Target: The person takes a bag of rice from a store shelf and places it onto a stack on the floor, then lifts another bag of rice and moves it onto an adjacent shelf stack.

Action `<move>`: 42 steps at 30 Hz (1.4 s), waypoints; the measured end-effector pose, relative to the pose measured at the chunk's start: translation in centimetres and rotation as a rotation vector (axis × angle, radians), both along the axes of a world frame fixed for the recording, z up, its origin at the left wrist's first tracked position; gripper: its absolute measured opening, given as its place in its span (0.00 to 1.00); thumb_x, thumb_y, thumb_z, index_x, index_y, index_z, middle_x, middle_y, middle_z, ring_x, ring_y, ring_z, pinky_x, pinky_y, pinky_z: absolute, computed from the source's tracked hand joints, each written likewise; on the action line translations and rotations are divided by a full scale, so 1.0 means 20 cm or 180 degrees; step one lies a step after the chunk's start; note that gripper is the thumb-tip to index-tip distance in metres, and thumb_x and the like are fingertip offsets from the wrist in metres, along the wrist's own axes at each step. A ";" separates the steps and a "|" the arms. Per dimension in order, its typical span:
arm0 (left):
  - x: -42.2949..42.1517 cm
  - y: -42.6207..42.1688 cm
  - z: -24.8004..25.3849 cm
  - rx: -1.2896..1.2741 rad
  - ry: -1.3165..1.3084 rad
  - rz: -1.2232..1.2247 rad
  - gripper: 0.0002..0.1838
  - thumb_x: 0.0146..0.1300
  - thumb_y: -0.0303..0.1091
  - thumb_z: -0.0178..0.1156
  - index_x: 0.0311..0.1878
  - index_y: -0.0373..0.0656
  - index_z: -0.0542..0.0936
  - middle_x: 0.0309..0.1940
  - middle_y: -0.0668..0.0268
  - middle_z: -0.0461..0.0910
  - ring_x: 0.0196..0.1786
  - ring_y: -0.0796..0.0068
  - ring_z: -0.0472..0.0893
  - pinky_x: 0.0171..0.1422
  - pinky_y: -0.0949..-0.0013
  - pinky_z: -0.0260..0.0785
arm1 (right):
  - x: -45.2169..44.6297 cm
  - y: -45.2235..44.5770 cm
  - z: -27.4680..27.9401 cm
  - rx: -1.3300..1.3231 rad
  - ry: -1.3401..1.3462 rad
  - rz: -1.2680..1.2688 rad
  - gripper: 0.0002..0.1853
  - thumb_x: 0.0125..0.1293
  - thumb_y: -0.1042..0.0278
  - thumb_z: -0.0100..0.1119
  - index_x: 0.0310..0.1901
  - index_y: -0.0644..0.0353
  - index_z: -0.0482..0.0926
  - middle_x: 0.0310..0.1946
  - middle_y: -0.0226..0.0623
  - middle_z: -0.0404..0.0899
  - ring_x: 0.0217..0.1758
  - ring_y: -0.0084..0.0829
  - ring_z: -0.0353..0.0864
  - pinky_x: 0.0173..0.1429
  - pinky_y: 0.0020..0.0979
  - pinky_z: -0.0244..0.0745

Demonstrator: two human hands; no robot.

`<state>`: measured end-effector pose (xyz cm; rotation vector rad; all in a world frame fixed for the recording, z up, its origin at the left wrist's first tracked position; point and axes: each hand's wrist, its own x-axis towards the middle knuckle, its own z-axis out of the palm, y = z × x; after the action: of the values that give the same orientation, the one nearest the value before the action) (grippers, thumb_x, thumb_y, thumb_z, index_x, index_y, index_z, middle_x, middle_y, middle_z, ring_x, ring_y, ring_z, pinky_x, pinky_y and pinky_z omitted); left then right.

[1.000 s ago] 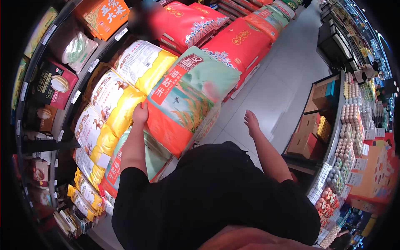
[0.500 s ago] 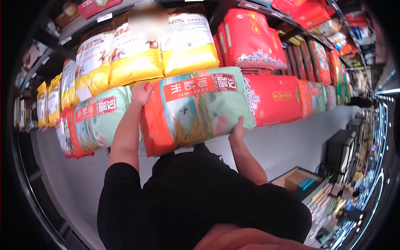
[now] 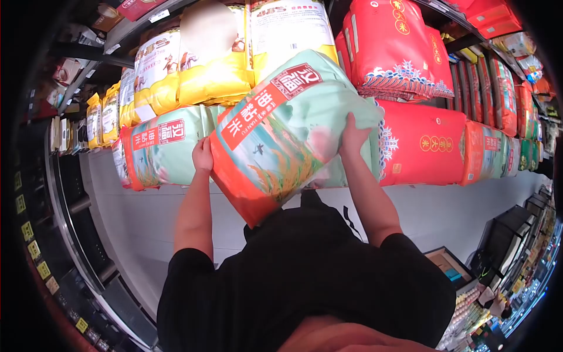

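Note:
A large green and orange bag of rice is held tilted in front of my body, its orange end low and toward me. My left hand grips its left edge, fingers closed on the orange side. On the other side my right hand clasps the green end, with some fingers hidden behind the bag. Just left of it lies a like green and orange rice bag on the display. Part of another green bag shows behind and below the held one.
Yellow and white rice bags stand behind. To the right are stacked red rice bags and a red bag lying flat. An open box sits at lower right, beyond the grey floor. Dark shelving runs along the left.
The held rice bag has tilted, its green end going up and its orange end down toward me. My right hand has risen with it; my left hand has moved lower on the edge.

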<state>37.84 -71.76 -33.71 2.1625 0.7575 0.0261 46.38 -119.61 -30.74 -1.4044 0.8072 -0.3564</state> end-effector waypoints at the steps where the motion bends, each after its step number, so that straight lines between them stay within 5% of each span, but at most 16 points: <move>1: -0.02 -0.02 0.02 -0.0019 0.0032 0.0126 0.24 0.76 0.48 0.54 0.57 0.35 0.84 0.51 0.52 0.87 0.56 0.58 0.85 0.64 0.63 0.73 | 0.09 0.01 -0.01 -0.0135 0.0104 0.0093 0.46 0.67 0.63 0.72 0.77 0.70 0.54 0.71 0.51 0.70 0.71 0.42 0.74 0.74 0.38 0.70; 6: -0.15 -0.17 0.09 0.0194 0.0355 0.0626 0.28 0.77 0.53 0.49 0.58 0.36 0.84 0.53 0.48 0.86 0.57 0.49 0.84 0.65 0.57 0.72 | 0.56 0.13 -0.11 -0.1099 0.0782 0.0433 0.53 0.60 0.58 0.79 0.77 0.72 0.55 0.68 0.54 0.74 0.69 0.44 0.77 0.74 0.38 0.70; 7: -0.16 -0.20 0.09 0.0321 0.0497 0.0703 0.29 0.77 0.53 0.48 0.57 0.36 0.84 0.53 0.47 0.86 0.58 0.47 0.83 0.65 0.55 0.72 | 0.66 0.11 -0.24 -0.1156 0.0177 0.0682 0.54 0.58 0.55 0.80 0.77 0.69 0.56 0.67 0.54 0.76 0.70 0.45 0.76 0.75 0.39 0.69; 8: -0.19 -0.24 0.09 0.0454 0.0649 0.0788 0.29 0.77 0.54 0.47 0.56 0.36 0.84 0.53 0.46 0.86 0.58 0.45 0.83 0.66 0.53 0.72 | 0.71 0.13 -0.14 -0.1136 0.0503 0.0972 0.62 0.52 0.45 0.80 0.78 0.71 0.53 0.69 0.66 0.70 0.73 0.56 0.72 0.77 0.44 0.66; 13: -0.28 -0.54 0.24 0.0981 0.0993 0.1019 0.30 0.77 0.56 0.47 0.56 0.36 0.83 0.53 0.44 0.85 0.58 0.40 0.82 0.66 0.47 0.70 | 1.11 0.18 -0.44 -0.1314 0.0530 0.2037 0.61 0.57 0.39 0.73 0.81 0.66 0.50 0.71 0.60 0.71 0.74 0.51 0.72 0.76 0.40 0.68; 17: -0.46 -0.71 0.24 0.1106 0.0799 0.0881 0.32 0.76 0.59 0.49 0.63 0.37 0.79 0.55 0.43 0.83 0.61 0.40 0.80 0.68 0.45 0.69 | 0.92 0.28 -0.27 -0.1276 0.0088 0.2621 0.51 0.65 0.40 0.65 0.77 0.71 0.57 0.68 0.61 0.74 0.73 0.53 0.73 0.77 0.39 0.66; 20: -0.50 -0.72 0.21 0.1051 0.0831 0.0826 0.34 0.76 0.60 0.49 0.66 0.36 0.76 0.58 0.43 0.81 0.63 0.40 0.78 0.69 0.45 0.67 | 0.62 0.23 -0.28 -0.2005 -0.0075 0.2841 0.48 0.70 0.40 0.61 0.76 0.75 0.59 0.74 0.64 0.65 0.79 0.56 0.63 0.81 0.44 0.59; 24: -0.50 -0.69 0.23 0.0821 0.0967 0.0649 0.35 0.75 0.61 0.50 0.67 0.36 0.75 0.60 0.43 0.79 0.64 0.40 0.77 0.71 0.45 0.67 | 0.00 0.13 0.00 -0.1220 0.0141 0.3020 0.49 0.72 0.41 0.60 0.76 0.78 0.55 0.75 0.68 0.61 0.81 0.56 0.59 0.83 0.43 0.54; 27: -0.50 -0.64 0.26 0.0899 0.1058 0.0503 0.37 0.75 0.63 0.49 0.64 0.34 0.77 0.58 0.41 0.81 0.63 0.39 0.78 0.69 0.46 0.68 | -0.38 0.10 -0.09 -0.1084 0.0088 0.2750 0.49 0.71 0.45 0.64 0.77 0.78 0.54 0.74 0.68 0.63 0.80 0.55 0.62 0.82 0.42 0.57; 33: -0.43 -0.23 0.04 -0.0348 0.0790 0.0223 0.42 0.77 0.66 0.43 0.56 0.27 0.81 0.55 0.36 0.82 0.61 0.38 0.80 0.67 0.50 0.69 | -0.70 0.15 0.01 -0.1096 0.0752 0.2371 0.49 0.70 0.45 0.66 0.76 0.79 0.56 0.73 0.68 0.65 0.78 0.55 0.66 0.80 0.41 0.61; 34: -0.42 -0.23 0.08 -0.0468 0.0893 0.0165 0.41 0.78 0.64 0.42 0.60 0.27 0.79 0.59 0.41 0.82 0.64 0.44 0.81 0.69 0.53 0.69 | -0.70 0.16 0.02 -0.1043 0.0826 0.2295 0.50 0.70 0.44 0.66 0.75 0.79 0.56 0.73 0.68 0.65 0.78 0.54 0.66 0.80 0.41 0.61; 36: -0.41 -0.13 -0.27 -0.1950 0.0508 -0.0011 0.39 0.80 0.62 0.41 0.64 0.29 0.77 0.62 0.45 0.81 0.64 0.50 0.81 0.69 0.55 0.69 | -0.69 0.17 0.06 -0.0889 0.0831 0.2197 0.50 0.70 0.43 0.66 0.75 0.79 0.57 0.73 0.67 0.66 0.77 0.53 0.68 0.79 0.41 0.63; 38: -0.39 -0.18 -0.18 -0.3322 0.0429 0.0010 0.37 0.82 0.60 0.40 0.72 0.35 0.72 0.67 0.54 0.79 0.67 0.61 0.79 0.71 0.59 0.69 | -0.68 0.19 0.06 -0.0874 0.0881 0.2188 0.50 0.71 0.41 0.64 0.76 0.77 0.56 0.73 0.65 0.67 0.77 0.50 0.69 0.79 0.40 0.63; 42: -0.40 -0.24 0.06 -0.3896 0.0581 0.0050 0.37 0.81 0.62 0.38 0.74 0.39 0.70 0.68 0.57 0.78 0.68 0.60 0.79 0.75 0.58 0.68 | -0.69 0.18 0.03 -0.0984 0.1087 0.2260 0.50 0.72 0.39 0.61 0.78 0.75 0.54 0.71 0.61 0.70 0.74 0.45 0.71 0.77 0.38 0.65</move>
<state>29.86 -76.58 -32.46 0.9906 0.6275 -0.5031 32.61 -116.08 -30.19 -1.9697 0.4806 0.3308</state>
